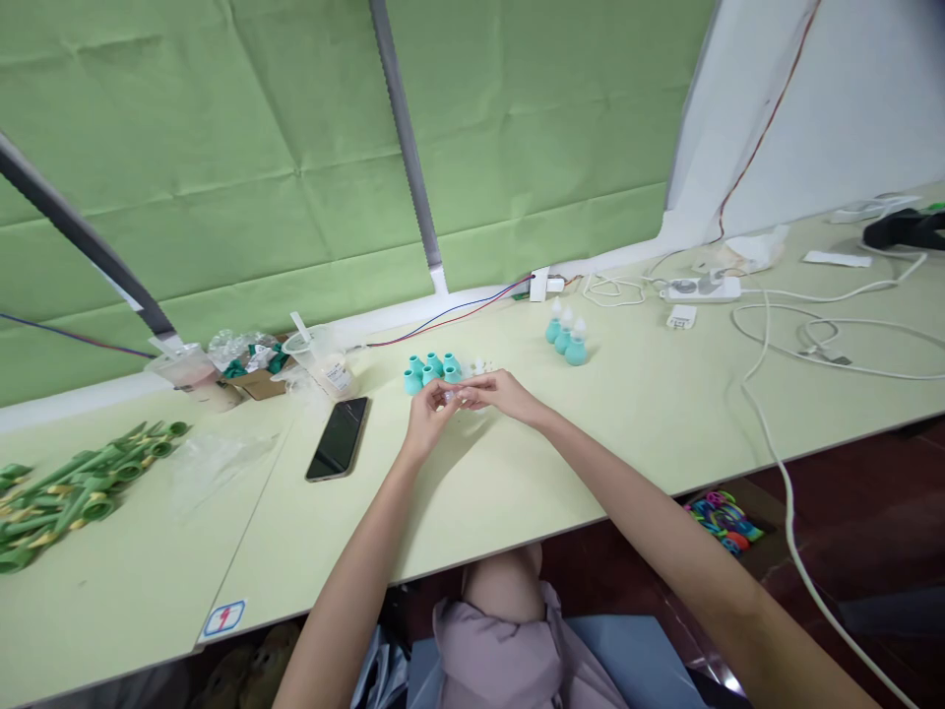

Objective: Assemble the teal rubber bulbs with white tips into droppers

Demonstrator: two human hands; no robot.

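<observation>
My left hand (428, 412) and my right hand (508, 394) meet above the table, fingers closed together around a small clear piece (450, 396). Fingers cover most of it, so its kind does not show. Just behind them stand several open-necked teal bulb-shaped bottles (432, 368) in a cluster. Small white parts (481, 366) lie close behind my right fingers, partly hidden. Farther right, 3 teal bottles with pointed whitish tips (576, 345) stand upright in a row.
A phone (338, 439) lies left of my hands. Behind it are a drink cup (325, 362), a second cup (199, 379) and a small cardboard box (260, 380). Green stem-like pieces (81, 487) lie far left. White cables and a power strip (701, 289) occupy the right.
</observation>
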